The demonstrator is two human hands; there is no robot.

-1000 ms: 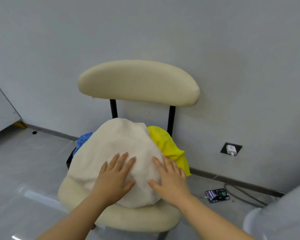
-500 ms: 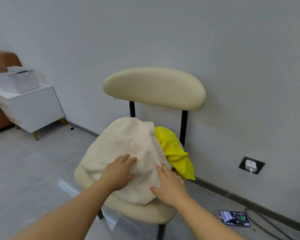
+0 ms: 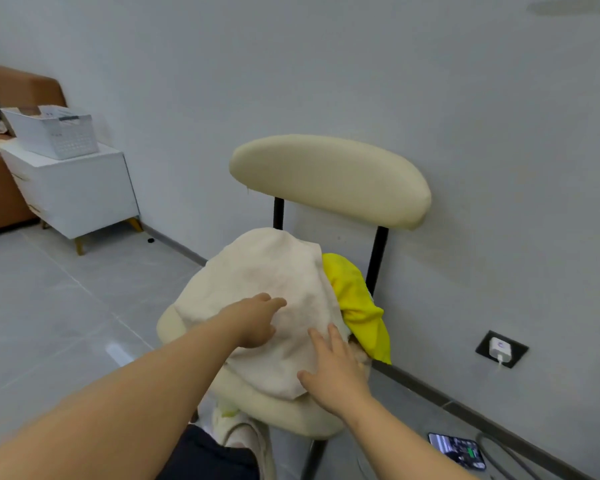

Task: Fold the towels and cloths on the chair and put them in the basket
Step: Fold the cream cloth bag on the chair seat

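Note:
A cream towel [image 3: 267,282] lies heaped over a pile on the cream chair [image 3: 329,178], with a yellow cloth [image 3: 357,306] sticking out at its right side. My left hand [image 3: 257,320] rests on top of the towel, its fingers lightly bent against the fabric. My right hand [image 3: 336,372] lies flat on the towel's near right edge with fingers straight and spread. A white slatted basket [image 3: 58,135] stands on a white cabinet [image 3: 73,188] at the far left.
A brown sofa [image 3: 0,168] sits behind the cabinet. A phone [image 3: 456,450] lies on the grey tiled floor at lower right, its cable leading to a wall charger [image 3: 499,349]. My foot in a light slipper [image 3: 239,434] is beside the chair leg.
The view has swung left, bringing the cabinet and basket into sight. My left hand slid further onto the towel and its fingers bent; my right hand stayed on the near right edge.

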